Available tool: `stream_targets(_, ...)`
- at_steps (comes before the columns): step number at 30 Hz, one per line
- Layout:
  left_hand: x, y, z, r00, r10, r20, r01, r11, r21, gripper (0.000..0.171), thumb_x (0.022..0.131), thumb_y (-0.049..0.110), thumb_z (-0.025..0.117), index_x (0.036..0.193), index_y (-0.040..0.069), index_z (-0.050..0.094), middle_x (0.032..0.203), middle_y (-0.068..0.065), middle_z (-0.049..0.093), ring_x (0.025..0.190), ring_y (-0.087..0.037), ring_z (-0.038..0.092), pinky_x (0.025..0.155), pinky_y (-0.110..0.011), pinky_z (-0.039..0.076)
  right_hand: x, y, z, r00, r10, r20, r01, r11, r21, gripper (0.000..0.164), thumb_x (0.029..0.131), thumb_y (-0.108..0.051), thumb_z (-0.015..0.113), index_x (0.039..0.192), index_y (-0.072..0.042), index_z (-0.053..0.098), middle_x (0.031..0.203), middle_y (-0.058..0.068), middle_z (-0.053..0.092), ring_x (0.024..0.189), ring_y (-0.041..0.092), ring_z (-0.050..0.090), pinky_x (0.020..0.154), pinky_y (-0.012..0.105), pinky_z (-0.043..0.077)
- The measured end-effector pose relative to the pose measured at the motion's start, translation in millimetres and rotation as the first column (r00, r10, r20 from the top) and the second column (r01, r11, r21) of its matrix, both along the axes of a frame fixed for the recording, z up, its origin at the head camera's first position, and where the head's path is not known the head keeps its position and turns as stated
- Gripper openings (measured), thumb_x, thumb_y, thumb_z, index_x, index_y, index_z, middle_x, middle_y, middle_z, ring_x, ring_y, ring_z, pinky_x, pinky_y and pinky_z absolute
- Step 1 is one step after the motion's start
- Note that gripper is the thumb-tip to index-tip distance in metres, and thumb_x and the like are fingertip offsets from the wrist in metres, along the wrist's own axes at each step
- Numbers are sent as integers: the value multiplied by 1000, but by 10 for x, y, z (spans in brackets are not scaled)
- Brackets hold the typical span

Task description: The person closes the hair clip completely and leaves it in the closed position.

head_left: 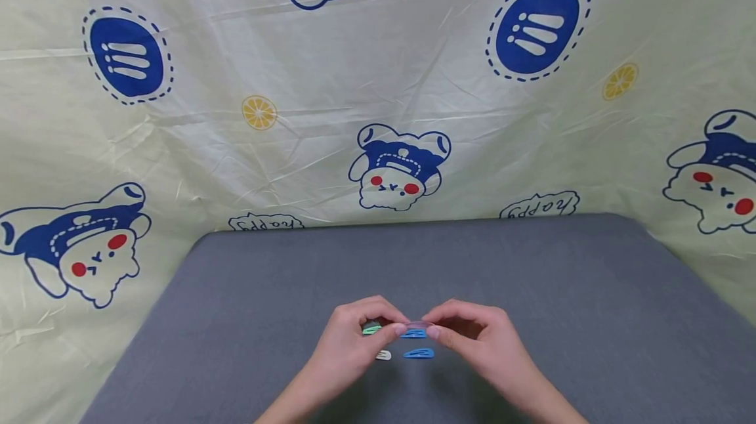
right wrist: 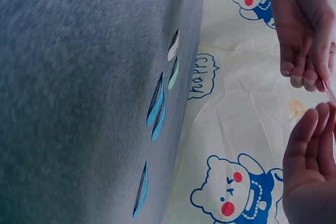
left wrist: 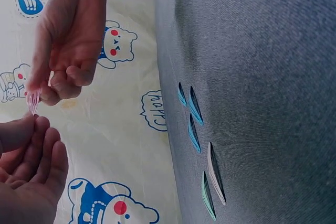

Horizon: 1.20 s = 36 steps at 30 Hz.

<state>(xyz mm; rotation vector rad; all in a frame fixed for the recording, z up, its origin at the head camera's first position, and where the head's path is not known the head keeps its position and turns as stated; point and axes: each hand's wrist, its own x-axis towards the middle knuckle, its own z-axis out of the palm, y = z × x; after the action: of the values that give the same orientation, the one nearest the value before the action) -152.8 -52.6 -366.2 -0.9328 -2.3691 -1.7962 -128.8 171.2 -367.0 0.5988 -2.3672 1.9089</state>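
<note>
A pink snap hair clip [head_left: 418, 325] is held up above the table between both hands. My left hand [head_left: 353, 335] pinches one end between thumb and fingertips, and my right hand [head_left: 484, 335] pinches the other. In the left wrist view the pink clip [left wrist: 34, 100] spans the two sets of fingertips. Below on the cloth lie blue hair clips [head_left: 418, 353], a white hair clip [head_left: 384, 355] and a green hair clip [head_left: 371, 330], the last two partly covered by my left hand. A third blue clip [right wrist: 140, 190] shows in the right wrist view but not in the head view.
The grey cloth-covered table [head_left: 266, 279] reaches back to a pale curtain [head_left: 319, 161] printed with blue bears, orange slices and lettering. The clips on the table lie close together beneath the hands.
</note>
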Motion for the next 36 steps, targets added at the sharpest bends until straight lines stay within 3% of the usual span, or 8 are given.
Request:
stream_targets(4, -28, -19, -16, 992, -96, 77, 94, 995, 31, 7, 93, 21, 70, 94, 16, 75, 89, 2, 68, 83, -15, 59, 74, -27, 51, -37, 46, -42, 992, 108, 72, -104, 993, -58, 13, 93, -12, 69, 104, -6, 71, 93, 11, 69, 80, 29, 65, 74, 37, 55)
stream_targets(10, -52, -27, -57, 952, -241, 187, 218, 966, 137, 10, 94, 12, 67, 96, 3, 71, 89, -9, 66, 80, -12, 58, 71, -22, 47, -89, 110, -121, 939, 290, 184, -254, 947, -196, 13, 98, -6, 59, 106, 1, 67, 87, 6, 66, 78, 18, 61, 78, 35, 51)
stream_targets(13, -71, -16, -87, 951, -241, 193, 213, 964, 157, 10, 93, 10, 68, 97, 1, 71, 89, -12, 66, 77, -12, 58, 71, -22, 47, -94, 102, -140, 931, 310, 191, -262, 935, -239, 14, 99, -5, 57, 107, 2, 66, 85, 4, 65, 78, 15, 60, 79, 34, 50)
stream_targets(16, -84, -11, -94, 963, -190, 188, 168, 977, 129, 11, 92, 13, 69, 97, 4, 73, 89, -9, 67, 79, -13, 59, 72, -23, 48, -90, 87, -142, 938, 281, 202, -227, 940, -253, 15, 99, -6, 58, 107, 4, 65, 85, 7, 64, 77, 15, 59, 78, 34, 50)
stream_targets(22, -80, -4, -65, 999, -24, 40, 24, 1000, -3, 6, 87, 21, 77, 93, 21, 76, 88, 8, 68, 83, -14, 61, 74, -28, 52, -82, 64, -127, 940, 229, 252, -149, 943, -297, 19, 99, -9, 59, 111, 6, 64, 85, 7, 63, 76, 16, 59, 75, 32, 53)
stream_targets(27, -80, 2, -58, 990, 19, -137, -25, 999, -40, 13, 85, 12, 78, 90, 23, 75, 85, 15, 66, 80, -8, 61, 72, -29, 52, -77, 44, -113, 945, 175, 278, -93, 954, -284, 22, 97, -11, 62, 112, 5, 63, 85, 8, 63, 74, 17, 59, 73, 32, 54)
stream_targets(32, -90, -6, -88, 971, 11, -237, -17, 1000, -24, 10, 85, 11, 77, 91, 20, 75, 86, 14, 66, 79, -6, 60, 70, -27, 52, -60, 19, -73, 972, 44, 233, -22, 995, -94, 24, 91, -19, 72, 108, -2, 68, 91, 14, 68, 75, 25, 64, 71, 39, 56)
stream_targets(36, -89, -3, -98, 972, 14, -236, -22, 999, -29, 9, 86, 13, 77, 91, 20, 76, 85, 14, 66, 78, -6, 60, 69, -26, 52, -46, 5, -13, 985, -44, 168, 30, 996, 85, 20, 87, -24, 77, 102, -11, 72, 92, 8, 69, 79, 26, 64, 72, 36, 55)
